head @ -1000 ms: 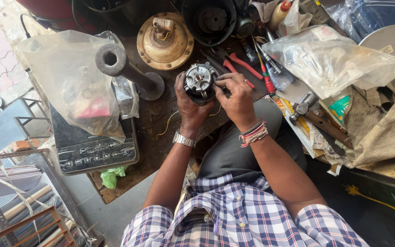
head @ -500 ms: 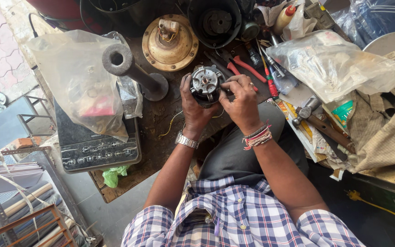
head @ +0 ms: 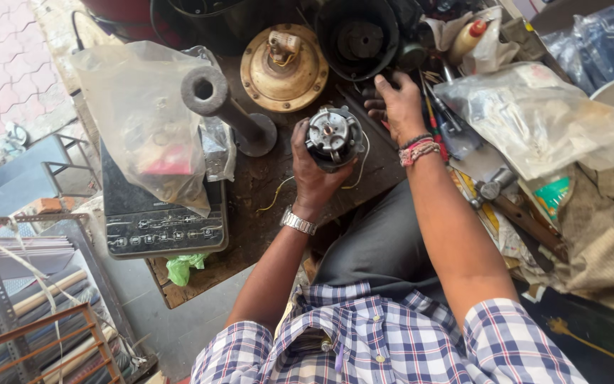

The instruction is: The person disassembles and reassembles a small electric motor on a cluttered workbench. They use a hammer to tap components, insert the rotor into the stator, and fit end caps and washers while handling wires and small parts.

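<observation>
Here, left hand (head: 314, 174) cups ribbed motor (head: 333, 139).

A dark, stained wooden workbench (head: 264, 192) is seen, crowded with things. At its left, a black induction cooktop (head: 158, 224) is laid flat, partly covered by a clear plastic bag (head: 143, 121). A grey metal stand with a tube (head: 229, 114) is set near the middle. Farther off, a brass-coloured round motor housing (head: 283, 69) and a black plastic housing (head: 357, 39) are placed. At the right, red-handled tools (head: 431, 117), a hammer (head: 509, 203) and another plastic bag (head: 548, 117) are spread.
</observation>
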